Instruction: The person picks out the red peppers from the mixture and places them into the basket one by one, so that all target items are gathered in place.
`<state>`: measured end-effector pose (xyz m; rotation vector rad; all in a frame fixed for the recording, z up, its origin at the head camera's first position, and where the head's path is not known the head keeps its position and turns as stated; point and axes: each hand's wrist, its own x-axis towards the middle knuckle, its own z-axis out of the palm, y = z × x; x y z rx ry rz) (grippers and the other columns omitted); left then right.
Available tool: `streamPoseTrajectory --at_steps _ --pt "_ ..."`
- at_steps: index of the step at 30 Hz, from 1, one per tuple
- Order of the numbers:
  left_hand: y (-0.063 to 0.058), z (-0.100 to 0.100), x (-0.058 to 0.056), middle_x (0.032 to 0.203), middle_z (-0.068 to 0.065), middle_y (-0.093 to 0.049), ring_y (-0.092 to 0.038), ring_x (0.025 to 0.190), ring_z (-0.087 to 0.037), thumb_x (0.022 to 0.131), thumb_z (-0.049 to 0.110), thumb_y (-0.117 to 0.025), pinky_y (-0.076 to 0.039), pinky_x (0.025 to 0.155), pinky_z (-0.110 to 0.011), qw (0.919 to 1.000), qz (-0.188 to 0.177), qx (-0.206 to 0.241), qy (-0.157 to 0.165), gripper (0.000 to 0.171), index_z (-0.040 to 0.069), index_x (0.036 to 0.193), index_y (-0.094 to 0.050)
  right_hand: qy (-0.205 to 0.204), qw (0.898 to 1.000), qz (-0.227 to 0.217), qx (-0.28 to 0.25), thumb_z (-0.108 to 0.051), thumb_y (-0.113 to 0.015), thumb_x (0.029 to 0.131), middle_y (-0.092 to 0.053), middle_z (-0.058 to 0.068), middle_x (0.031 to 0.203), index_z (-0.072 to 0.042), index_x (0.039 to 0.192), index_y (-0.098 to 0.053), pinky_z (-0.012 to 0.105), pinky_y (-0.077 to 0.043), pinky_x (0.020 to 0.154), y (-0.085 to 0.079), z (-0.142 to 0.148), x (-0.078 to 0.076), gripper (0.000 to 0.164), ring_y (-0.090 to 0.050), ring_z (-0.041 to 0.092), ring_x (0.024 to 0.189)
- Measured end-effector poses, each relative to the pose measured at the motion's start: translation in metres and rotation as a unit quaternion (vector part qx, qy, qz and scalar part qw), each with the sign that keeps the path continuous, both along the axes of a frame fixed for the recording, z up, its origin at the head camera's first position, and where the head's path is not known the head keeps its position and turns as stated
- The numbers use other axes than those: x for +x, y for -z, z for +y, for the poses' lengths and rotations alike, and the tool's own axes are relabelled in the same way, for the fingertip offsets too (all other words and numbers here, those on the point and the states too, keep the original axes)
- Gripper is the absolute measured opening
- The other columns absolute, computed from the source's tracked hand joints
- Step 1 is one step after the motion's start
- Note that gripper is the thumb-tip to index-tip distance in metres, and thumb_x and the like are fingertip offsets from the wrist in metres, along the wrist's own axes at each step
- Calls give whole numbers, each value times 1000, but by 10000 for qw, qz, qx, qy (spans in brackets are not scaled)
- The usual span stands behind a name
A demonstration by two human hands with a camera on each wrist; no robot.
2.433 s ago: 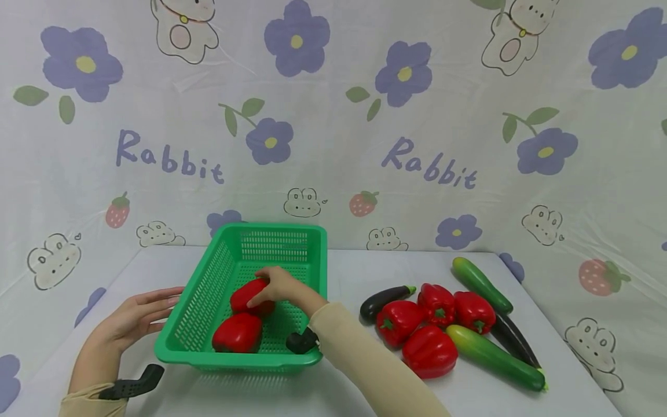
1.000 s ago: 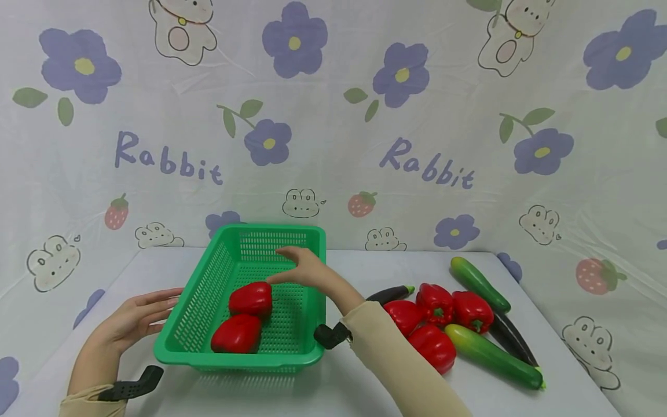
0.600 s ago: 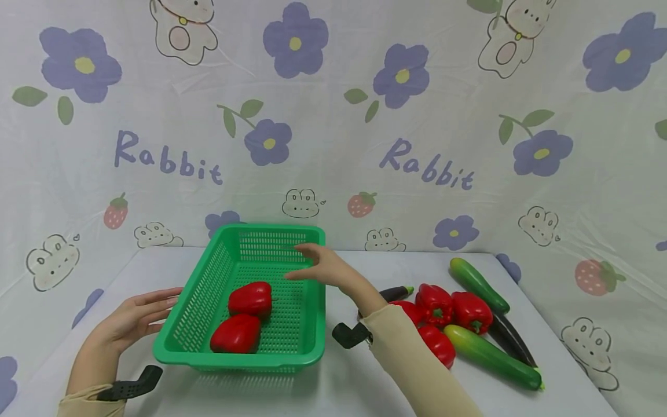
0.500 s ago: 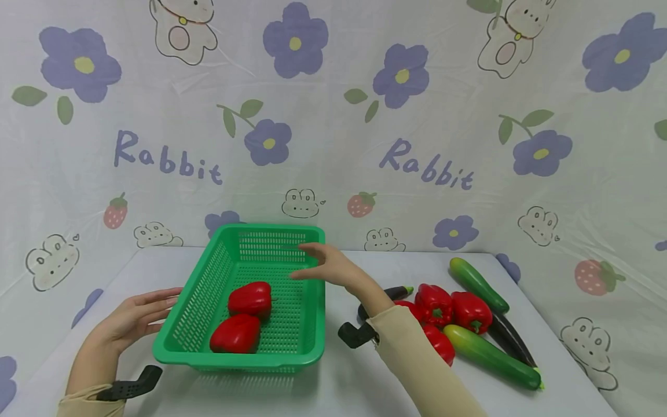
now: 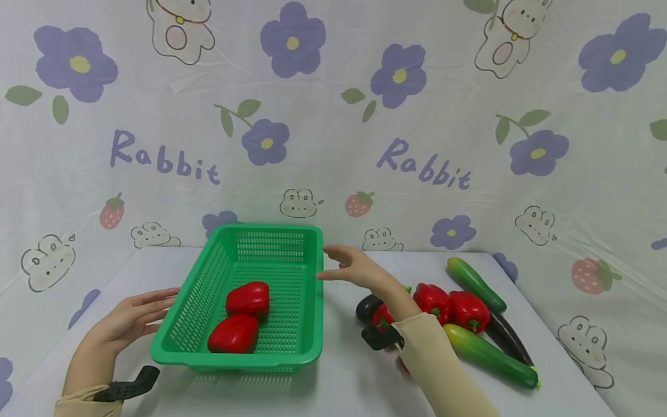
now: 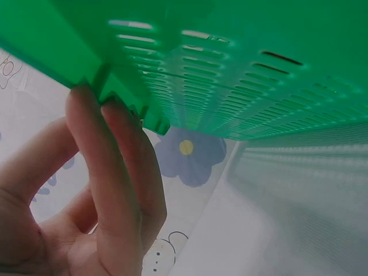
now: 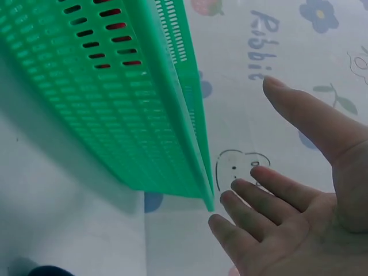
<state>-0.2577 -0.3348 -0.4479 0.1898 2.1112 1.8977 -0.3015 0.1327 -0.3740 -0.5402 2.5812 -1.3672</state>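
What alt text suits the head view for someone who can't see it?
Two red peppers lie in a green basket, with a person's left hand at its left side and an empty, open right hand by its right rim. More peppers, eggplants and cucumbers lie on the white table to the right.

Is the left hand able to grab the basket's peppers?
Probably not straight across: the green basket's wall blocks the left hand from the red peppers, but nothing covers them from above.

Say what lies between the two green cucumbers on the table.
A red pepper and a long dark eggplant, as the head view shows.
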Motion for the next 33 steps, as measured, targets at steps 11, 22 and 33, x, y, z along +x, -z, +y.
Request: streamPoseTrajectory --at_steps 11,22,33 --pt "0 0 1 110 24 -67 -64 103 3 101 20 -53 -54 86 -29 9999 21 122 66 26 37 116 -65 -104 9999 42 24 -38 -76 84 -40 6 155 -18 149 -40 55 -34 113 -2 33 9 76 -34 31 146" --pt "0 0 2 110 24 -67 -64 104 3 101 18 -53 -54 86 -28 9998 -2 176 119 27 36 117 -66 -144 9996 -233 -54 -38 -71 88 -34 7 159 -22 151 -35 57 -29 115 3 81 16 75 -31 37 146" --pt "1 0 0 110 25 -67 -64 103 3 101 19 -53 -54 86 -28 9999 -3 150 74 26 37 116 -66 -91 9994 -305 -103 -38 -69 90 -34 8 158 -22 151 -35 61 -26 114 7 121 26 72 -30 38 146"
